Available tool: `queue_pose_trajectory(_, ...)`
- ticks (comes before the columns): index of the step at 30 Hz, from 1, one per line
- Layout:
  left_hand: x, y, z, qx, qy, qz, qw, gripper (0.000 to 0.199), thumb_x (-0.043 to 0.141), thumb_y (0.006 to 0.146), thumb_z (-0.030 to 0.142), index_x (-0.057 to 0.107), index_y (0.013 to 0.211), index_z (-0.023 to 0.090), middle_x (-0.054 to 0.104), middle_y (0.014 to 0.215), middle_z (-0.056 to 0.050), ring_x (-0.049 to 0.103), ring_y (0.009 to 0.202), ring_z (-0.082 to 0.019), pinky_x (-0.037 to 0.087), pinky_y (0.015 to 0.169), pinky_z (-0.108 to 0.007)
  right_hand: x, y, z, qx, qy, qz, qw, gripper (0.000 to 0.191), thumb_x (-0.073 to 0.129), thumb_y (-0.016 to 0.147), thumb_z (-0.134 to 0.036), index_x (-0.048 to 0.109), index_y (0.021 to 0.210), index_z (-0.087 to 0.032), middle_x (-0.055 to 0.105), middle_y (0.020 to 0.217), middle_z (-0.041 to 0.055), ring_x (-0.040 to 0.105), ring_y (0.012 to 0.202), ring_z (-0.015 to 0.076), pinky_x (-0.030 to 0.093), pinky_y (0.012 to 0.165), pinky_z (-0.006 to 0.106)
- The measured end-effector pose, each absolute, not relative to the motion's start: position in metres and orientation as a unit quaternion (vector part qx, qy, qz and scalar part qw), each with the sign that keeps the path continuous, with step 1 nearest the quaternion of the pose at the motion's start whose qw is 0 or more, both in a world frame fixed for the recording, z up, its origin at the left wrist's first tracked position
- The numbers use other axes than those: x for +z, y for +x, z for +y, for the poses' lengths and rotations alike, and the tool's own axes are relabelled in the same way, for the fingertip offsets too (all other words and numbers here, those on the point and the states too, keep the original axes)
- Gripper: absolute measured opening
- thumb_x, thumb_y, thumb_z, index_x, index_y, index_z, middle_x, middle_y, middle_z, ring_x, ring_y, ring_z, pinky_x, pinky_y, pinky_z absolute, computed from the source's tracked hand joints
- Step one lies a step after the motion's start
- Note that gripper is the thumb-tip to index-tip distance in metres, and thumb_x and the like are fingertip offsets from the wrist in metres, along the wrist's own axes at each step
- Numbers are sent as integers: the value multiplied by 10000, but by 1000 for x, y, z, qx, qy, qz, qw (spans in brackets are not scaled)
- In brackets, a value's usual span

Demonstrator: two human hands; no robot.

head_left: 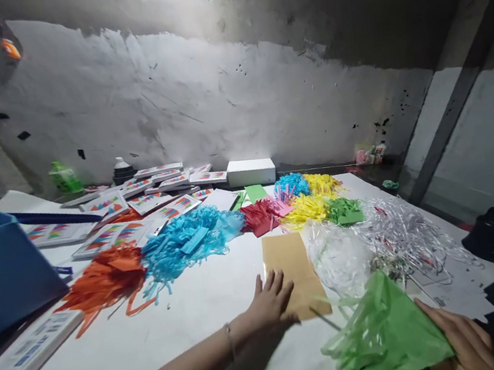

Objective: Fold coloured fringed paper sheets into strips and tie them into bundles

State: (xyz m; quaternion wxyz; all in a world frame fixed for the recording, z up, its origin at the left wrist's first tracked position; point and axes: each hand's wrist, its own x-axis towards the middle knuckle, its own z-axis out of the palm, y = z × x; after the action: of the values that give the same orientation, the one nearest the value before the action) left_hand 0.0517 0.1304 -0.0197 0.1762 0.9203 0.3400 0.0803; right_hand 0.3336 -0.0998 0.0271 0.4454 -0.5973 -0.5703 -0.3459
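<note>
My left hand [271, 304], with a thin bracelet at the wrist, has its fingers spread over the left edge of a tan rectangular sheet [294, 274] on the white table. At the lower right, my right hand [461, 332] grips the right edge of a green plastic piece [400, 326] with cut strips hanging to its left. A thin dark stick-like item [325, 318] shows between the tan sheet and the strips. Just beyond lies a crumpled clear plastic bag [339, 256].
Orange [108, 280], blue [190, 240], red [260, 217] and yellow [308, 208] strip bundles lie across the table. White strips [407, 235] are at right. Printed boxes [115, 235] and a blue bin [4, 270] stand left; a white box [251, 172] is behind.
</note>
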Motion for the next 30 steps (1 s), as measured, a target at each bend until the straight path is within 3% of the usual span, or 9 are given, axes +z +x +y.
queue_pose_trajectory(3, 13, 85, 131, 162, 900, 333, 231, 786, 414, 936, 687, 447, 1486, 126, 300, 1596, -281, 203, 1488, -467, 104, 1129, -747, 34, 317, -95, -336, -553, -606, 463, 339, 483, 1005, -347, 692, 1218, -186, 721, 953, 107, 666, 863, 244, 447, 889, 429)
queue_pose_trajectory(6, 43, 105, 106, 219, 881, 258, 331, 646, 428, 965, 629, 512, 1423, 181, 502, 1489, -175, 456, 1370, -302, 351, 1146, -467, 37, 305, -89, -324, -497, -653, 470, 372, 422, 1026, -314, 669, 1256, -157, 701, 954, 119, 665, 867, 235, 457, 858, 437)
queue_pose_trajectory(10, 60, 111, 72, 222, 838, 200, 457, 544, 531, 913, 642, 723, 979, 138, 728, 893, -69, 671, 830, -200, 539, 742, -277, 43, 297, -86, -325, -443, -730, 407, 390, 402, 1019, -230, 632, 1311, -114, 718, 973, 115, 691, 900, 213, 437, 904, 421)
queue_pose_trajectory(12, 62, 103, 68, 236, 808, 219, 494, 537, 515, 930, 612, 704, 888, 111, 675, 746, -45, 625, 694, -169, 499, 631, -257, 46, 295, -88, -327, -447, -735, 390, 392, 411, 1017, -209, 611, 1345, -129, 733, 988, 108, 704, 909, 207, 428, 934, 418)
queue_pose_trajectory(17, 67, 58, 76, 260, 754, 272, 539, 481, 532, 922, 571, 657, 966, 108, 639, 743, -41, 620, 709, -181, 503, 672, -295, 43, 293, -95, -337, -493, -681, 424, 372, 393, 1042, -240, 636, 1324, -241, 743, 958, 65, 714, 872, 192, 444, 939, 410)
queue_pose_trajectory(23, 86, 39, 56, 287, 786, 248, 489, 568, 718, 822, 514, 606, 1267, 178, 609, 1274, -130, 549, 1146, -270, 406, 1019, -386, 41, 278, -86, -316, -460, -730, 393, 355, 371, 1044, -163, 690, 1202, -159, 760, 966, 91, 712, 934, 185, 427, 953, 417)
queue_pose_trajectory(25, 91, 47, 53, 261, 772, 237, 529, 513, 760, 782, 531, 681, 1148, 180, 644, 1174, -92, 541, 1110, -264, 396, 1009, -353, 45, 273, -83, -330, -434, -748, 379, 326, 406, 1024, -112, 701, 1165, -125, 765, 956, 98, 710, 950, 182, 420, 961, 416)
queue_pose_trajectory(27, 94, 54, 57, 202, 733, 234, 606, 476, 771, 747, 589, 729, 912, 144, 663, 895, -47, 573, 885, -220, 454, 830, -303, 51, 272, -82, -346, -408, -763, 364, 304, 434, 1005, -80, 703, 1146, -89, 766, 944, 108, 706, 954, 183, 412, 968, 419)
queue_pose_trajectory(30, 95, 58, 67, 143, 686, 214, 680, 566, 756, 712, 670, 694, 725, 108, 556, 626, 8, 479, 587, -126, 383, 570, -237, 53, 274, -80, -350, -390, -776, 350, 313, 417, 1011, -96, 695, 1151, -59, 763, 949, 123, 700, 959, 185, 403, 969, 418)
